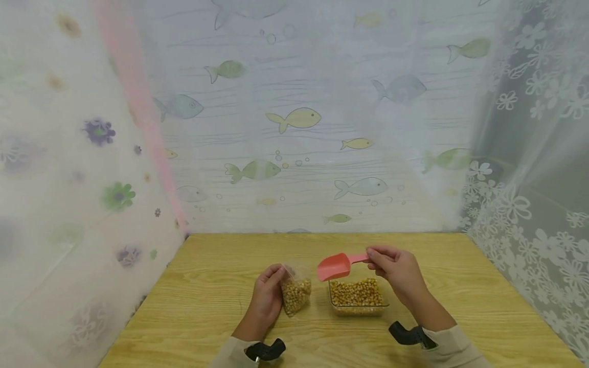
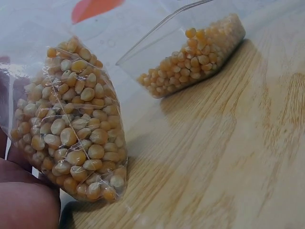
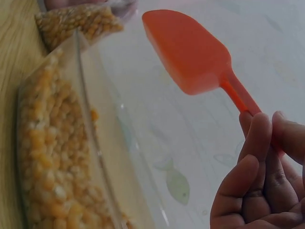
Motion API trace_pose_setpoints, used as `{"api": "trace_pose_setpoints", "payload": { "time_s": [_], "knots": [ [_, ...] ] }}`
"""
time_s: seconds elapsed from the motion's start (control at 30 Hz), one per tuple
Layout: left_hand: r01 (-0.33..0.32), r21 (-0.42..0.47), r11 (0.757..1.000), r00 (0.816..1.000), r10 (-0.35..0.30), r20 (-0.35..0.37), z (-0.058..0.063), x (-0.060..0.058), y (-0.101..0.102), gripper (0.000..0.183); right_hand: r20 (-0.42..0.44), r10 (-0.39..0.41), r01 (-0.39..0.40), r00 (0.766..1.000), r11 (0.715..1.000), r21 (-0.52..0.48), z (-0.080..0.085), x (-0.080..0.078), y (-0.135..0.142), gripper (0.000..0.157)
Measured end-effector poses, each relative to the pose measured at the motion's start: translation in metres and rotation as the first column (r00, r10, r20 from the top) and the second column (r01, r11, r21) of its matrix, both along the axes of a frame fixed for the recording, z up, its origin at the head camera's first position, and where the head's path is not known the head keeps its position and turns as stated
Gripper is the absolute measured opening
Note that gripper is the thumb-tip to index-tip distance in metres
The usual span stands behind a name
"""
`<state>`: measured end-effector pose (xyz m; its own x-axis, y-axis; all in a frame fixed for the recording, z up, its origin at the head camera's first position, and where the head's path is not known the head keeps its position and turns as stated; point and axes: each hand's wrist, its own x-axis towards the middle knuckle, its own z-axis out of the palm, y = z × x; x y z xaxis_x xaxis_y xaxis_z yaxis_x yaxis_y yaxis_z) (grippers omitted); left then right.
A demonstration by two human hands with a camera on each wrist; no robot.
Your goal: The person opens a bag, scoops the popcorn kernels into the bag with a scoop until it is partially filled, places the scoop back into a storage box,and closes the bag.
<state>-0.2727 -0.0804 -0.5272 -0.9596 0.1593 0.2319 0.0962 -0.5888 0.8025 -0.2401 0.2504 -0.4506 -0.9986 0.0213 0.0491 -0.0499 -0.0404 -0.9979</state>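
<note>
My left hand [image 1: 267, 298] grips a clear plastic bag [image 2: 71, 129] by its upper edge, left of the container. Corn kernels fill most of the bag, which is close over the table. My right hand [image 1: 399, 272] pinches the handle of a red-pink scoop [image 1: 335, 267] between thumb and fingers. The scoop's bowl points left toward the bag and hangs above the back left corner of a clear rectangular container [image 1: 359, 310]. Loose corn kernels [image 3: 57, 157] lie in that container. In the right wrist view the scoop shows its outer side, so its inside is hidden there.
A wood-grain table [image 1: 211, 286] lies under everything. Behind it hangs a pale curtain with fish prints [image 1: 301, 118]. Flower-patterned sheets stand on the left [image 1: 118, 196] and right. Black straps [image 1: 266, 350] sit on both wrists.
</note>
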Motion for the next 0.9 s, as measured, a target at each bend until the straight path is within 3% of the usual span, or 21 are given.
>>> {"api": "trace_pose_setpoints", "payload": {
  "time_s": [0.23,0.53,0.7,0.9],
  "knots": [
    [0.034,0.021,0.999,0.999,-0.034,-0.025,0.001,-0.003,-0.002,0.029,0.044,-0.025,0.024,0.999,0.999,0.034,-0.011,0.001,0.015,0.059],
    [0.069,0.038,0.997,0.997,-0.068,-0.038,0.001,-0.005,-0.005,0.028,0.045,-0.055,0.048,0.997,0.987,0.156,-0.019,0.001,0.027,0.057],
    [0.073,0.036,0.997,0.997,-0.072,-0.030,0.001,-0.006,-0.006,0.028,0.017,-0.065,0.059,0.998,0.968,0.245,-0.019,-0.001,0.031,0.054],
    [0.064,0.043,0.997,0.998,-0.063,-0.004,0.002,-0.009,-0.006,0.029,-0.022,-0.093,0.094,0.995,0.924,0.370,-0.014,-0.001,0.037,0.049]
  ]
}}
